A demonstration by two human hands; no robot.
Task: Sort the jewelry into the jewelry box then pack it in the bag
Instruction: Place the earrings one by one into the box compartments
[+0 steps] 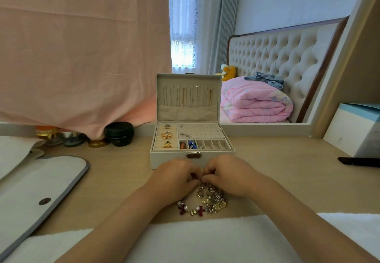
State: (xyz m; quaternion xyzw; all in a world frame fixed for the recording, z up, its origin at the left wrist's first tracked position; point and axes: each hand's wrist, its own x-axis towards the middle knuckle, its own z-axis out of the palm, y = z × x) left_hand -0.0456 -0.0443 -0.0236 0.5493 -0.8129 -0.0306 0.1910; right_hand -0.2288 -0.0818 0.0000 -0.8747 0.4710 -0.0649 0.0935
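Leftmost, we see the flat white fabric bag (41, 184), grey-piped with a round snap, lying on the pale wood surface (115, 172). Our left hand (174, 175) and right hand (228, 175) meet knuckles-up before the open cream jewelry box (191, 160), their curled fingers pinching the far end of the tangled bead-and-metal jewelry (207, 200). Rightward sit a folded pink quilt (257, 102) and a tufted headboard (277, 51).

Jewelry pile (205, 200) before the jewelry box (172, 161), bag (41, 180) to its left
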